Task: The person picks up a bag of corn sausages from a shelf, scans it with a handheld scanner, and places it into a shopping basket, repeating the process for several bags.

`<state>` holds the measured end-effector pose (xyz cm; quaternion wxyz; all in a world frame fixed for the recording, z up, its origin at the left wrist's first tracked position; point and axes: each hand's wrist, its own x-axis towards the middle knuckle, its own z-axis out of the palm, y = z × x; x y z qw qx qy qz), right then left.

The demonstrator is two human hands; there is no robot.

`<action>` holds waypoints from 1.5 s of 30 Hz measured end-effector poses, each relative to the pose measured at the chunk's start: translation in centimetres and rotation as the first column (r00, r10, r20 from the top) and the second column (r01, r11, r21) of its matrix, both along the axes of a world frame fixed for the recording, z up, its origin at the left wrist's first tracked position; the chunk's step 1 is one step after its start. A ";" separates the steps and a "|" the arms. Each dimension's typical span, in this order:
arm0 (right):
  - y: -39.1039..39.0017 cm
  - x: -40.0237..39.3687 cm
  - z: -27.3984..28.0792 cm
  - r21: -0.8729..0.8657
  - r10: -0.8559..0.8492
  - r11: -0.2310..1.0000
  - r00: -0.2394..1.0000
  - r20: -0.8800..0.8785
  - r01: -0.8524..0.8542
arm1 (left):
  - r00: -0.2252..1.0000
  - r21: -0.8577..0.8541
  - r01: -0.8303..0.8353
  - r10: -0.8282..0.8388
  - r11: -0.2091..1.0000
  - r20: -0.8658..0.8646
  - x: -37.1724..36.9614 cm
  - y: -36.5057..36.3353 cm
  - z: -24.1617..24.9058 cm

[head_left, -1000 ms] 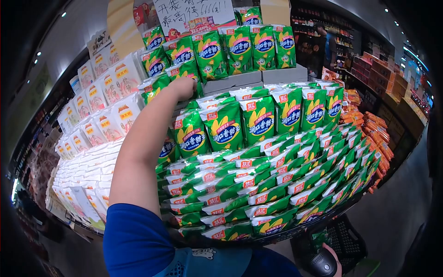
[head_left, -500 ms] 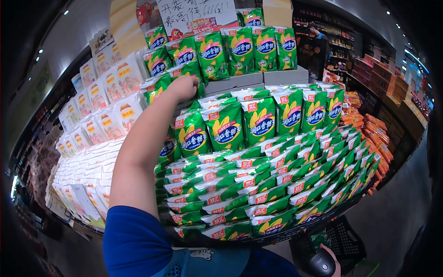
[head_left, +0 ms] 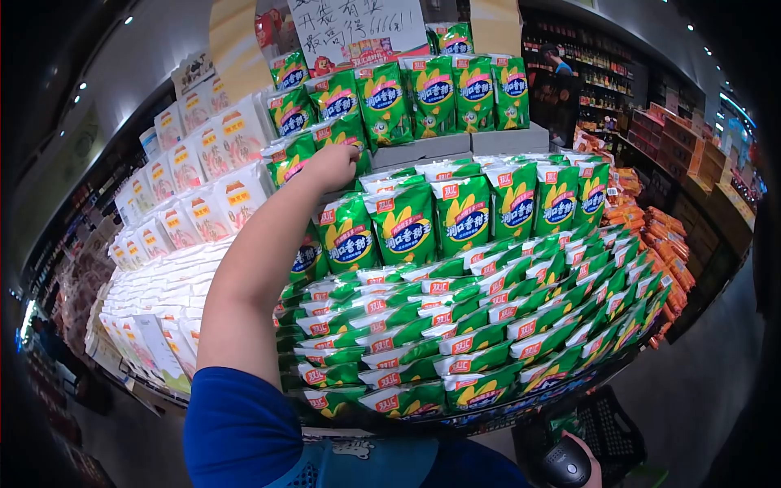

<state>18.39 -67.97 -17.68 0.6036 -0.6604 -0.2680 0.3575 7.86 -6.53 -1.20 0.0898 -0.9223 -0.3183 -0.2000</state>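
Note:
My left hand [head_left: 332, 168] reaches up to the upper left of the green display, its fingers curled at a green packet [head_left: 340, 130]. Its fingertips are partly hidden, so whether they grip the packet is unclear. More green packets [head_left: 383, 104] stand upright in a row behind it, and others [head_left: 402, 226] stand in front. Low at the right, my right hand [head_left: 592, 472] is closed round a black rounded device [head_left: 565, 464], beside a dark basket.
White packets [head_left: 192, 220] are stacked at the left. Orange packets [head_left: 669, 244] lie piled at the right. The black basket [head_left: 622, 435] is at the bottom right. A person [head_left: 556, 59] is in the background near shelves. A handwritten sign [head_left: 358, 32] stands on top.
The view has shifted slightly, so the display appears a little further right. My left hand remains near the same packet, with its fingers slightly lower relative to it. My right hand still holds the device.

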 end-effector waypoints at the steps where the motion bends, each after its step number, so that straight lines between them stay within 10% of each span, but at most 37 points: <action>1: -0.1 0.0 0.0 -0.002 0.000 1.000 1.000 0.005 0.000 | 1.000 0.004 -0.003 0.003 1.000 0.004 -0.1 -0.3 0.1; 45: 0.7 3.6 -3.6 -0.094 0.120 0.990 0.966 0.229 -0.101 | 0.999 -0.084 -0.010 0.006 0.996 -0.038 0.1 0.3 -0.6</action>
